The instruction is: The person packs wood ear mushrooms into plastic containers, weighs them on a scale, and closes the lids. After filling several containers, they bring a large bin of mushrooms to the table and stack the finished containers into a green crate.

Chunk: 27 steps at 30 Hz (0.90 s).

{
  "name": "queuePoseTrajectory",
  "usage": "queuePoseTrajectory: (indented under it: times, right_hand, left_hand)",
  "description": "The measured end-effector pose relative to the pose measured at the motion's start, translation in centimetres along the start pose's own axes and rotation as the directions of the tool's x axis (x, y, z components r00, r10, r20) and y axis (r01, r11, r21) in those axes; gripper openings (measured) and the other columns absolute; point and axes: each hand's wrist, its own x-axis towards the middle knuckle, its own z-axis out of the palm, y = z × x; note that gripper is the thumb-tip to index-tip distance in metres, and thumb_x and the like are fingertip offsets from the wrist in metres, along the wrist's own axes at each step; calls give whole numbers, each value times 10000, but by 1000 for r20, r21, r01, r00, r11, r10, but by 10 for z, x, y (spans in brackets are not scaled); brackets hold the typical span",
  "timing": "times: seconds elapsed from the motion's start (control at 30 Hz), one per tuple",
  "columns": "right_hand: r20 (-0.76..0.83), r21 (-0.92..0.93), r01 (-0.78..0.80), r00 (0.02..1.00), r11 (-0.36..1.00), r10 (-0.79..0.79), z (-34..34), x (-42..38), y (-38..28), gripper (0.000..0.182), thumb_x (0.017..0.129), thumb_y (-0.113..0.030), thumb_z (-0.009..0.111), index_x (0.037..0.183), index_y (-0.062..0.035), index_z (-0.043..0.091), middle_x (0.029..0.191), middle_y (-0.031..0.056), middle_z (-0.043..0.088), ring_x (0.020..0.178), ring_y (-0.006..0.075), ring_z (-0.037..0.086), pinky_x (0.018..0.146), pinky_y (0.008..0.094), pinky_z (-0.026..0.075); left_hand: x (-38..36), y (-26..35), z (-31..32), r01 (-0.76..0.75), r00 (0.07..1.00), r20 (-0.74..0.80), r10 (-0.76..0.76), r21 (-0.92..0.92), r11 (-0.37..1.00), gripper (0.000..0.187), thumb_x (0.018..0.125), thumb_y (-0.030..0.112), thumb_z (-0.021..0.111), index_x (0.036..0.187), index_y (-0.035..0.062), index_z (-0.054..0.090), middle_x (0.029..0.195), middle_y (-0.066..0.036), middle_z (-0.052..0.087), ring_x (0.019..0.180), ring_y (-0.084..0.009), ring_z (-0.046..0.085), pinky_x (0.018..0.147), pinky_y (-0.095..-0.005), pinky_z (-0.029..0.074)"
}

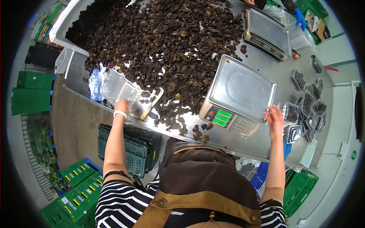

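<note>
My left hand (pixel 121 106), a white band at its wrist, has its fingers closed at the near edge of stacked clear plastic trays (pixel 121 88). Beside these trays lies a clear bottle with a blue cap (pixel 95 85). A curved knife with a wooden handle (pixel 152 104) rests to the right of that hand. My right hand (pixel 275 118) is open, its fingertips right at the right edge of a weighing scale (pixel 243 85). The scale's plate is bare and its green display is lit. Dark brown, mushroom-like pieces (pixel 163 49) are heaped across the metal table (pixel 243 142).
Packed dark punnets (pixel 310 110) are piled on the right. A second scale (pixel 268 32) stands at the back, near another person's blue-gloved hand (pixel 300 19). Folded dark crates (pixel 127 146) stand below the table's front edge; green crates (pixel 78 193) are at lower left.
</note>
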Motion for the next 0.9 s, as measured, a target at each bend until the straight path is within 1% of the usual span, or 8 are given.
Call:
queuePoseTrajectory:
  times: [0.13,0.27,0.47,0.63,0.7,0.77,0.83,0.9]
  right_hand:
    - [356,-267,127,934,955,-25,101,-9,20,280,950,-116,596,1219,-48,554,1093,98,675,882,164,659,766,298,547]
    - [685,-519,588,720,620,-110,190,-31,12,271,908,-112,623,1175,-83,581,1068,83,670,870,211,667,803,340,549]
    - [939,-220,965,249,142,-236,270,-62,8,301,850,-98,619,1146,-49,601,1152,86,635,1070,284,598,936,430,486]
    - [873,-140,934,-41,-329,-486,320,-106,-23,351,856,-152,551,1193,-72,605,1196,80,603,1185,270,537,1069,471,389]
    - [873,-293,873,79,-389,-482,329,-101,-18,270,835,-135,566,1089,-67,627,1069,102,616,1084,266,565,1064,483,374]
    - [924,-366,878,305,-309,-229,311,-74,-16,103,803,-110,586,894,-63,581,870,105,579,940,265,579,936,452,450]
    - [783,-598,791,543,-128,-304,278,-43,-3,131,779,-92,607,764,-62,481,755,106,521,844,273,566,799,427,475]
    - [662,-749,623,698,-224,-272,234,-19,6,178,771,-105,655,906,-30,566,813,115,542,859,272,565,758,419,480]
  left_hand:
    - [-12,-13,18,-105,983,-157,97,-46,993,174,760,165,716,895,60,688,938,-183,690,865,-368,666,768,-455,532]
    - [-21,-10,21,-177,941,-315,123,-151,972,142,731,119,724,823,42,648,866,-166,678,809,-373,659,716,-453,523]
    - [-38,-1,0,-223,817,-575,42,-249,942,184,747,68,725,793,42,549,743,-143,559,748,-365,567,674,-452,449]
    - [-79,96,-62,-641,482,-782,395,-7,768,179,685,64,670,794,92,531,779,-84,545,818,-304,571,753,-454,447]
    - [-102,146,-95,-849,325,-755,569,31,527,134,735,88,634,854,92,572,846,-80,567,900,-273,587,801,-445,457]
    - [-108,168,-106,-808,254,-832,494,98,581,151,779,99,593,929,88,607,936,-82,578,963,-266,590,836,-431,462]
    - [-89,156,-77,-703,422,-858,293,-106,703,257,751,125,712,986,74,620,1007,-92,592,959,-286,579,798,-429,460]
    - [-68,118,-29,-506,741,-625,246,-278,817,297,768,143,757,1015,75,606,999,-120,604,943,-333,572,792,-442,451]
